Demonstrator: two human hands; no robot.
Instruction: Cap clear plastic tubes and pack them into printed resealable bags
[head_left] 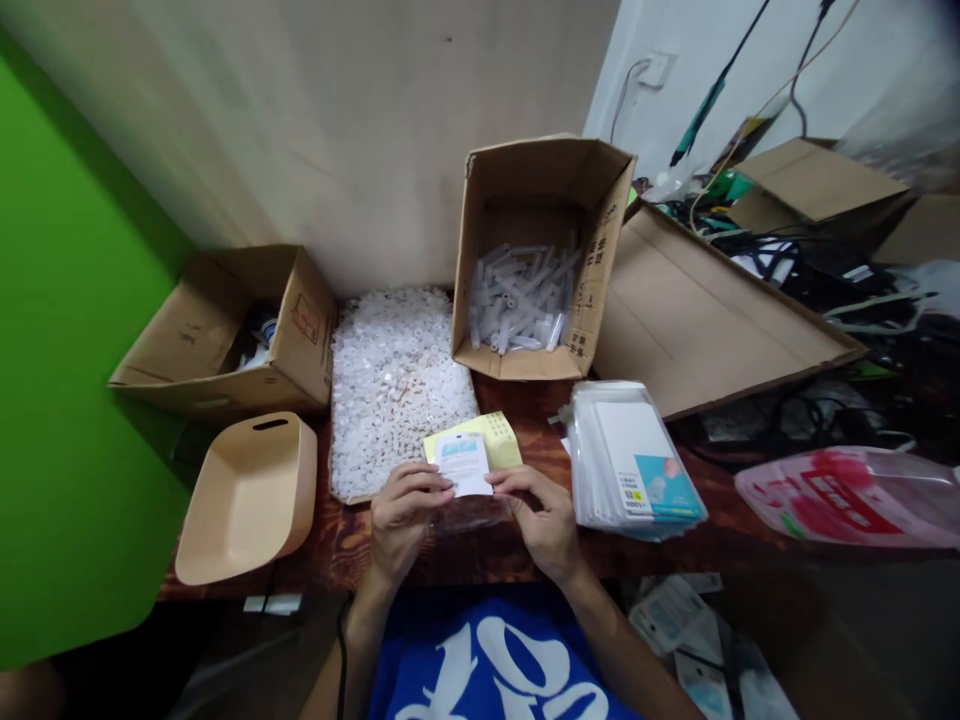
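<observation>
Between my hands is a small white printed card (462, 462) with a blue picture along its top. My left hand (405, 510) pinches its lower left corner, and my right hand (541, 515) grips the lower right. Clear plastic (469, 512) shows just below the card, between the hands; whether it joins the card I cannot tell. Behind the card lies a yellow sticker sheet (501, 437) with small round marks. To the left, a shallow tray of small white plastic pieces (405, 390) reaches close to my left hand. A stack of bagged printed cards (634, 460) lies right of my right hand.
A cardboard box (611, 260) with translucent plastic tubes (521, 300) stands at the back. On the left are another cardboard box (307, 330) and a beige plastic bin (292, 500). A pink plastic package (847, 495) and tangled cables (832, 270) lie right. A green panel (67, 380) borders the left.
</observation>
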